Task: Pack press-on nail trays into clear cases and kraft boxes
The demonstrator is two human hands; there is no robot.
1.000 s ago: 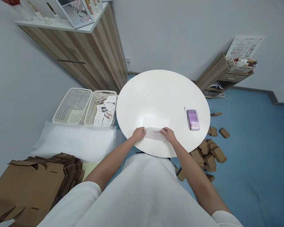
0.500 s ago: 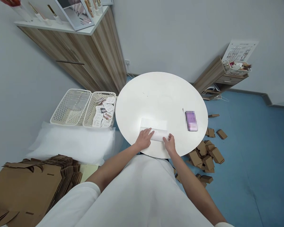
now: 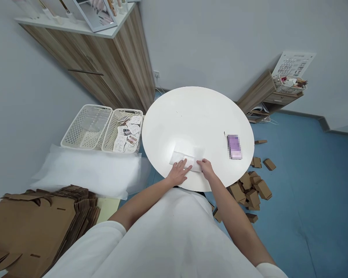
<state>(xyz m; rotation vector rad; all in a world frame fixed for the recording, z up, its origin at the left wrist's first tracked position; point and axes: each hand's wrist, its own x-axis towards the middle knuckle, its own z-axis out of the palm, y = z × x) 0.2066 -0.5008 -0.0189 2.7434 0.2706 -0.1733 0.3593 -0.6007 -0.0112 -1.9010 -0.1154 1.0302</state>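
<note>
A thin, whitish, translucent sheet (image 3: 177, 156), apparently soft packing foam, lies partly folded near the front edge of the round white table (image 3: 197, 112). My left hand (image 3: 178, 173) rests on its near left part with the fingers spread. At its right end, my right hand (image 3: 205, 168) pinches the edge between thumb and fingers. Whether anything is wrapped inside the folds cannot be made out. A purple stack or box (image 3: 234, 146), blurred by pixels, lies on the table to the right of my hands.
Left of the table are a white basket of printed cards (image 3: 127, 133), another with clear plastic pieces (image 3: 88, 127), a pile of white sheets (image 3: 87, 168) and flattened cardboard boxes (image 3: 31, 227). Small brown boxes (image 3: 252, 193) litter the blue floor at right. A wooden cabinet (image 3: 104, 69) stands behind.
My right hand has moved slightly away from my body and left, bringing the sheet's right end inward. The folded sheet now lies more askew. My left hand stays on it, shifted slightly.
</note>
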